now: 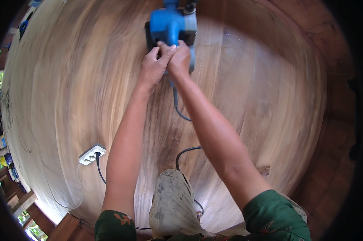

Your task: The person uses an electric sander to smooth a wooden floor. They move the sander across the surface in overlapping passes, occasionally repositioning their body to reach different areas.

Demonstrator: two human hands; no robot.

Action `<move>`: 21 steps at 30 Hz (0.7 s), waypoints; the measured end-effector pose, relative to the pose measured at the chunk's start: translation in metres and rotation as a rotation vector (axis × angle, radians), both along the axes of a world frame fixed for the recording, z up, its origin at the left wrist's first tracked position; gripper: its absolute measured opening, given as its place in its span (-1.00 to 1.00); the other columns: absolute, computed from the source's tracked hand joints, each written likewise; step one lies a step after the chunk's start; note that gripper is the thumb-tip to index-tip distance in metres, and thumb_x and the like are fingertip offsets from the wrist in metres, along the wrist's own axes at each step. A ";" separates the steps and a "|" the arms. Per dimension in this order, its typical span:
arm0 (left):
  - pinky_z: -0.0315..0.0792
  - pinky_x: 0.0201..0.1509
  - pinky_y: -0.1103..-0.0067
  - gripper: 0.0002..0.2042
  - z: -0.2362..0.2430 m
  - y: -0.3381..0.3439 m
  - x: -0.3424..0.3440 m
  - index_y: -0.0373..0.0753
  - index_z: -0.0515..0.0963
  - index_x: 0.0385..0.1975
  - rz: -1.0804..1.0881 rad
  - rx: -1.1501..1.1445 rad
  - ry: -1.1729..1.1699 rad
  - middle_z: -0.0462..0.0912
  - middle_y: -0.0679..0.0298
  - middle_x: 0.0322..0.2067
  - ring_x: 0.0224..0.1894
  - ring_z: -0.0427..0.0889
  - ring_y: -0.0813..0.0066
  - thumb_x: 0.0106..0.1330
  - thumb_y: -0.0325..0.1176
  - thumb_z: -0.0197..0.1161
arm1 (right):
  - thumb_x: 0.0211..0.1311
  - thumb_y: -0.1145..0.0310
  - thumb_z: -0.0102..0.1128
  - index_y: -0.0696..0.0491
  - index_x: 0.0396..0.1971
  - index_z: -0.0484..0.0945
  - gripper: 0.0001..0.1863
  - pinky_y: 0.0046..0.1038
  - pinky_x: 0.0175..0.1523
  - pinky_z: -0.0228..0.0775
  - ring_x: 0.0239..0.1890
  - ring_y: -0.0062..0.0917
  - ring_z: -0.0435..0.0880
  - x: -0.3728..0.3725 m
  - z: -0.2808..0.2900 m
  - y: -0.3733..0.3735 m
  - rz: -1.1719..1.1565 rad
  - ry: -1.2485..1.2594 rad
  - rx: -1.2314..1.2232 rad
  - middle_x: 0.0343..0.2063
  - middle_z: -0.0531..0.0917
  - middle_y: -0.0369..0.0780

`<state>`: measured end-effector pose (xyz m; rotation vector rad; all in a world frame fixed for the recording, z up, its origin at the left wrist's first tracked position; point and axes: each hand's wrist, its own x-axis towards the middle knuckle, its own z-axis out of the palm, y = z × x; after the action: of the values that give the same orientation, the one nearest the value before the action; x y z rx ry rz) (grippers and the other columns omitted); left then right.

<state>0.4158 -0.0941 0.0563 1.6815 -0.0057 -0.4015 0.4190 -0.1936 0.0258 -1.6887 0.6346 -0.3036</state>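
Observation:
A blue handheld power sander or planer [165,22] sits on a wide wooden surface [73,72] at the top middle of the head view, its cord running back between my arms. My left hand [153,68] and my right hand [179,60] are close together on the tool's near end, fingers wrapped round it and thumbs near each other. The hands hide part of that end. My knee [169,193], in dusty beige trousers, rests on the wood between my forearms.
A white power strip [91,154] with a black plug lies at the lower left, with a thin white cord trailing from it. A black cable [183,150] curves near my knee. Dark reddish wooden boards [334,132] border the right. Openings and small items line the far left edge.

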 end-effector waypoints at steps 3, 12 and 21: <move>0.47 -0.03 0.61 -0.59 0.010 0.005 -0.006 -0.23 0.59 0.00 -0.072 0.082 0.186 0.64 0.31 -0.14 -0.11 0.60 0.58 0.37 -0.05 0.43 | 0.26 0.06 0.45 0.23 0.05 0.48 -0.40 -0.15 -0.05 0.53 -0.15 -0.09 0.76 -0.036 0.005 0.015 -0.012 -0.037 0.048 -0.24 0.73 0.12; 0.54 -0.26 0.53 -0.73 -0.009 -0.020 -0.032 -0.25 0.51 -0.12 0.155 -0.089 0.176 0.60 0.28 -0.41 -0.43 0.63 0.51 0.24 -0.41 0.40 | 0.24 0.42 0.31 0.10 0.43 0.30 -0.27 -0.07 0.24 0.48 0.16 0.03 0.65 -0.166 -0.009 0.013 0.096 -0.139 0.052 0.09 0.67 0.10; 0.40 -0.42 0.59 -0.85 -0.020 -0.021 -0.012 -0.17 0.52 -0.28 0.198 -0.094 0.204 0.47 0.37 -0.59 -0.56 0.47 0.59 0.32 -0.40 0.40 | 0.35 0.34 0.23 0.08 0.29 0.50 -0.49 -0.05 0.47 0.23 0.35 -0.12 0.50 -0.288 -0.073 -0.156 -0.223 0.401 -0.638 0.28 0.57 -0.04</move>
<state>0.4035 -0.1149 0.0359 1.5262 0.2861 -0.4153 0.1314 -0.3498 -0.0469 -2.3229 1.1101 -0.3519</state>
